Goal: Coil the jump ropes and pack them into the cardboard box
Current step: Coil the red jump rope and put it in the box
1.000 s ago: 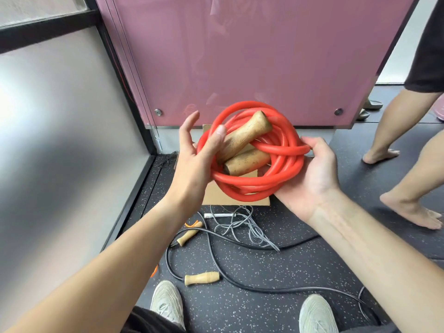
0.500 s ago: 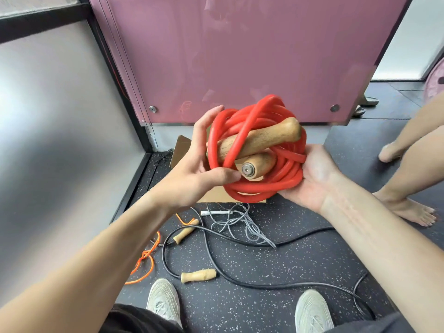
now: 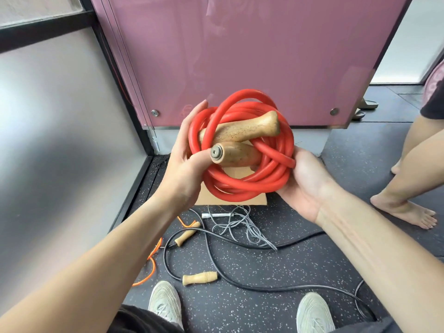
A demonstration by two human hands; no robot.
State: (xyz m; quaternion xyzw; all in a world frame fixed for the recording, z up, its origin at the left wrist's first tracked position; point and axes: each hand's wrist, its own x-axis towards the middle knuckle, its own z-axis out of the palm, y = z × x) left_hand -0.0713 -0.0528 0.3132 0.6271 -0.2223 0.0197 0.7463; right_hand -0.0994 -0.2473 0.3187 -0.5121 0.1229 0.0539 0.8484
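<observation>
A thick red jump rope (image 3: 242, 186) is wound into a coil with its two wooden handles (image 3: 242, 131) tucked through the middle. My left hand (image 3: 185, 171) grips the coil's left side, thumb pressed by the end of the lower handle. My right hand (image 3: 305, 181) cups the coil's right side from underneath. The coil hangs above the cardboard box (image 3: 240, 200), which it mostly hides. On the floor lie a black rope (image 3: 240, 284) with wooden handles (image 3: 199, 278), a thin grey rope (image 3: 240, 224) and an orange rope (image 3: 151, 263).
A pink panel (image 3: 240, 56) stands right behind the box and a grey wall (image 3: 60, 140) runs along the left. Another person's bare legs (image 3: 413, 176) stand at the right. My two shoes (image 3: 165, 304) are at the bottom on the speckled floor.
The coil has tilted toward me and the upper handle has slid further through it. My left thumb has moved onto the coil by the lower handle's end. The other person has stepped right.
</observation>
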